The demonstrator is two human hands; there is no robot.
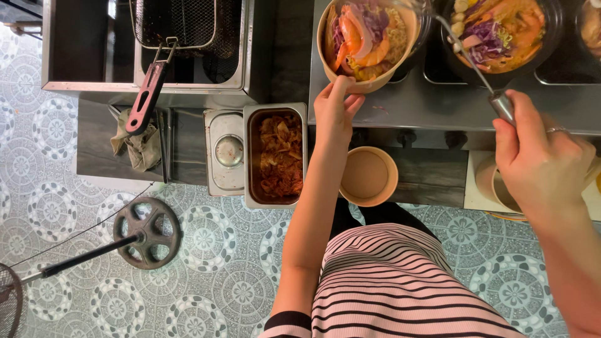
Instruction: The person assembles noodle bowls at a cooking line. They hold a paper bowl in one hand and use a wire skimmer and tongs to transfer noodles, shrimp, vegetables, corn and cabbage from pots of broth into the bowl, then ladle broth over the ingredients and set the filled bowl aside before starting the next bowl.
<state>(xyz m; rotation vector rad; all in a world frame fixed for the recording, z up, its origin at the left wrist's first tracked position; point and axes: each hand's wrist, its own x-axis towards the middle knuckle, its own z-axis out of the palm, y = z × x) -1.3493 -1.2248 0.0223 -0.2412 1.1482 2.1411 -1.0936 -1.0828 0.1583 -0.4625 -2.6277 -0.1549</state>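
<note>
Paper bowl [366, 44], tan, filled with noodles, shrimp and shredded purple cabbage; stood at the near edge of the steel counter [407, 103], upper centre of the view. Left hand [335, 112] reached up from below, fingers closed on the bowl's near rim and wall, holding it. Right hand [538, 166], with a ring on one finger, was wrapped tight around the handle of a metal ladle [476, 62]; the shaft ran up and to the left toward the top edge of the view, between the tan bowl and a black bowl [501, 37] of similar food just to its right. Ladle cup blurred, contents not discernible.

Other items: empty tan paper bowl [368, 176] on the lower shelf, just below the left hand; steel tray [275, 156] of reddish-brown cooked pieces to its left; small lidded steel container [226, 153] beside that tray; fryer basket [181, 25] with red handle in the fryer at upper left; crumpled cloth [139, 145] below it; round fan base [148, 233] on the patterned tile floor.
</note>
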